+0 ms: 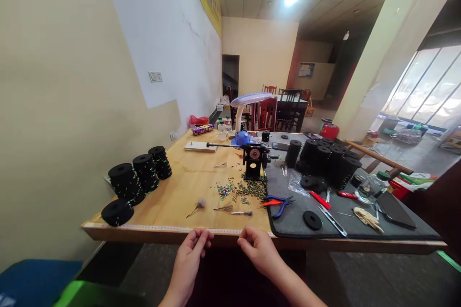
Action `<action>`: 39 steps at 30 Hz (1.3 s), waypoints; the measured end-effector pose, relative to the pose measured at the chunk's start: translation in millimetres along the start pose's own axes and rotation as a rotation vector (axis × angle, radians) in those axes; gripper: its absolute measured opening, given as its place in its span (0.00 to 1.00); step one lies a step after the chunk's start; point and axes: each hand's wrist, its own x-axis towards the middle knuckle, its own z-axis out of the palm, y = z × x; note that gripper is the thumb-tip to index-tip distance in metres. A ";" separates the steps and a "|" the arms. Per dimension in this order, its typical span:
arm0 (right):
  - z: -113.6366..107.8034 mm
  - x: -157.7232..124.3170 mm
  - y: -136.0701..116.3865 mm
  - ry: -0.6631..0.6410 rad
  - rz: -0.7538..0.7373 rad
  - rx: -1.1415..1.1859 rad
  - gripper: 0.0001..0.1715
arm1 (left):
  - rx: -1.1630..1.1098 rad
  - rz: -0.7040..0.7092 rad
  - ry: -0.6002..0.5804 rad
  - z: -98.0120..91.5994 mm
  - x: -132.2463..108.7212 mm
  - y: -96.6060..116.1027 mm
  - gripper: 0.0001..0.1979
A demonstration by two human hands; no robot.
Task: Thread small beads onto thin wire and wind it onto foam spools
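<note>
My left hand (pixel 192 251) and my right hand (pixel 256 247) are held below the front edge of a wooden table (pixel 180 187), fingers curled and pinched. Whatever they pinch is too thin to make out. A measuring tape strip (pixel 162 228) runs along that front edge just above both hands. On the table, closest to my hands, lie small tufted pieces (pixel 230 210) and a scatter of coloured beads (pixel 237 191). Behind the beads stands a small black hand-crank winder (pixel 254 159).
Black foam spools (pixel 139 175) wound with beaded line stand at the table's left. More black spools (pixel 326 158), pliers (pixel 279 201), scissors and tools lie on a dark mat (pixel 324 206) at right. A desk lamp (pixel 248 105) stands behind. Chairs and a pillar are farther back.
</note>
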 end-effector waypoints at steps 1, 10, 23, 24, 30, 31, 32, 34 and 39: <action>1.2 1.1 -1.1 -0.001 0.001 -0.002 0.13 | 0.003 -0.017 -0.005 -2.2 -1.7 -1.8 0.21; 0.2 16.9 -13.2 -0.063 -0.052 -0.299 0.13 | 0.347 0.262 -0.066 -10.4 -17.4 -7.8 0.10; 17.2 48.7 -23.2 -0.151 -0.178 -0.487 0.12 | 0.749 0.667 -0.202 -22.5 -20.7 -19.7 0.09; 18.0 49.5 -23.1 -0.152 -0.181 -0.492 0.12 | 0.769 0.681 -0.198 -22.7 -20.7 -18.5 0.09; 15.4 50.9 -19.1 -0.148 -0.183 -0.502 0.12 | 0.905 0.773 -0.203 -18.0 -20.2 -13.7 0.11; 14.7 51.0 -18.4 -0.149 -0.182 -0.508 0.12 | 0.933 0.791 -0.201 -16.7 -19.5 -14.0 0.11; 14.2 51.1 -17.8 -0.149 -0.181 -0.513 0.12 | 0.964 0.806 -0.199 -15.5 -18.7 -14.6 0.12; 13.8 51.3 -17.5 -0.148 -0.177 -0.514 0.12 | 1.024 0.830 -0.195 -13.6 -17.0 -16.5 0.13; 14.4 51.4 -19.8 -0.142 -0.168 -0.509 0.13 | 1.124 0.854 -0.188 -11.8 -14.6 -20.0 0.14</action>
